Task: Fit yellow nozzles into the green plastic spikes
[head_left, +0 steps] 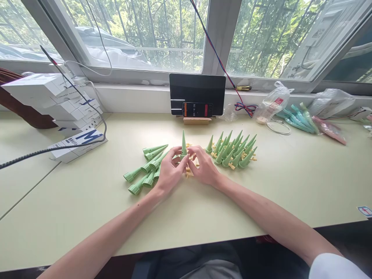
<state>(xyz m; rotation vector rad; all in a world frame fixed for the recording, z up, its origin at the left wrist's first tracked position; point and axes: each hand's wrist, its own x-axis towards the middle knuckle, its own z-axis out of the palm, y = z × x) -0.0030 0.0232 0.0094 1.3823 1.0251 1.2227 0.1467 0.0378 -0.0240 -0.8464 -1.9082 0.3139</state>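
Note:
My left hand (pixel 171 168) grips a green plastic watering spike (pixel 183 143) near its base, with the point upward. Close against its right side is my right hand (pixel 203 166), fingertips pinched by the base; whatever they hold is hidden. Small yellow valve pieces (pixel 190 173) lie on the table under and between my hands. Left of my left hand, several loose green spikes (pixel 135 174) rest on their sides. To the right, several more spikes (pixel 232 151) stand in a tight group, with yellow pieces showing at their bases.
A phone (pixel 197 110) showing a timer leans against a dark tablet (pixel 197 91) at the back. White boxes (pixel 72 108) are stacked at the left, with a black cable (pixel 72 145) across them. Plastic bags (pixel 273 102) and teal packets (pixel 299 118) lie at the back right.

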